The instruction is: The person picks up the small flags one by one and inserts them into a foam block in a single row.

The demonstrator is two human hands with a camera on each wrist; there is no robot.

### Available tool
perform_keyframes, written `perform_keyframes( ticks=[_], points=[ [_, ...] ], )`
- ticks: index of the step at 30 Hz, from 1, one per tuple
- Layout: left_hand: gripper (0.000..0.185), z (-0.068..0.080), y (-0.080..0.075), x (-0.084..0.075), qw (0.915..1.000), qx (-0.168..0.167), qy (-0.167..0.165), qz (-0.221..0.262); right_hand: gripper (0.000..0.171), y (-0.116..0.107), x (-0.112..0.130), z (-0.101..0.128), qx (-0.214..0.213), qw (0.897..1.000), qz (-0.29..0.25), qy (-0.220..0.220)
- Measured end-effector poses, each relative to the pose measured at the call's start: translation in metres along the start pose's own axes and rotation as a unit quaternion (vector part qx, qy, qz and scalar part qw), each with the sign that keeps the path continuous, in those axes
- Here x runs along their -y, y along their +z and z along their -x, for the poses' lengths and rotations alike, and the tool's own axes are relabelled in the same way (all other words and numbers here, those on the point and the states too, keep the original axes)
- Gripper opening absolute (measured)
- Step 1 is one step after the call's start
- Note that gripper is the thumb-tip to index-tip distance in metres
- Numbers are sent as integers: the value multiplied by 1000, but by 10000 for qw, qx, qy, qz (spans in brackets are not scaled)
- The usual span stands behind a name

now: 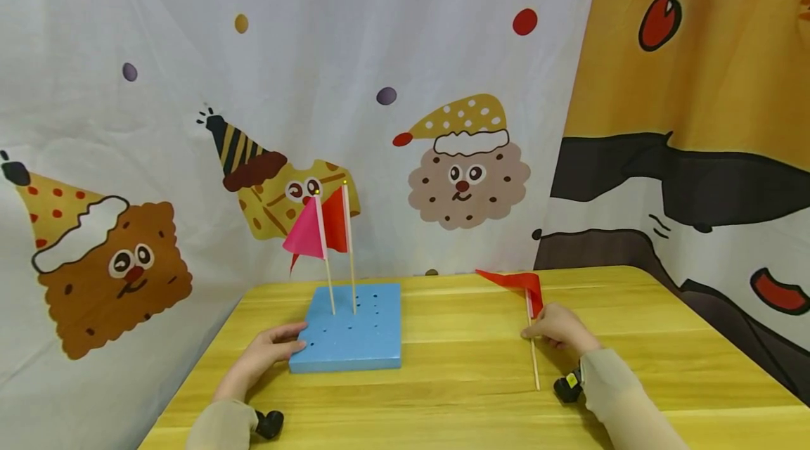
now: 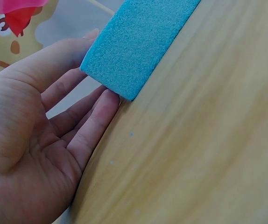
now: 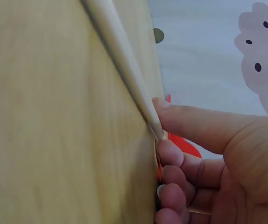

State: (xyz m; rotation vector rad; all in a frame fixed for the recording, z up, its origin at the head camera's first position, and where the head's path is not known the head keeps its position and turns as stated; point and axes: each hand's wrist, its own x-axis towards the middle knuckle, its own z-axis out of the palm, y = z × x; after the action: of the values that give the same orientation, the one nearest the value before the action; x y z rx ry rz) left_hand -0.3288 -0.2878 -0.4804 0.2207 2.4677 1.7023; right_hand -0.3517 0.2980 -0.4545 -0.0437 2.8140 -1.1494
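Note:
A blue foam block (image 1: 373, 348) with small holes in its top lies on the table. My left hand (image 1: 272, 351) holds the block at its left side, the thumb on its top edge; in the left wrist view the other fingertips touch its lower corner (image 2: 120, 79). Upright in the block stand a pink flag (image 1: 306, 232) and a red flag (image 1: 337, 221) on thin wooden sticks. To the right, my right hand (image 1: 560, 327) pinches the stick (image 3: 124, 60) of another red flag (image 1: 515, 281) between thumb and index finger, its cloth pointing left.
The wooden table (image 1: 455, 380) ends at a back edge before a cloth backdrop (image 1: 316, 84) printed with cartoon biscuits. A dark device (image 1: 268, 425) is worn at the left wrist, and another (image 1: 568, 385) at the right.

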Motion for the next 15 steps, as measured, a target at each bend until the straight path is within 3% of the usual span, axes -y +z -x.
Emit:
perform_keyframes(
  ticks=[9,15],
  points=[
    [58,1,2,-2,9999,-84,-95,-31,47,2,4,2,-63,9999,-51,68],
    [58,1,2,-4,9997,-140,-150,-91,23,-1,8,5,-140,9994,-147,270]
  ],
)
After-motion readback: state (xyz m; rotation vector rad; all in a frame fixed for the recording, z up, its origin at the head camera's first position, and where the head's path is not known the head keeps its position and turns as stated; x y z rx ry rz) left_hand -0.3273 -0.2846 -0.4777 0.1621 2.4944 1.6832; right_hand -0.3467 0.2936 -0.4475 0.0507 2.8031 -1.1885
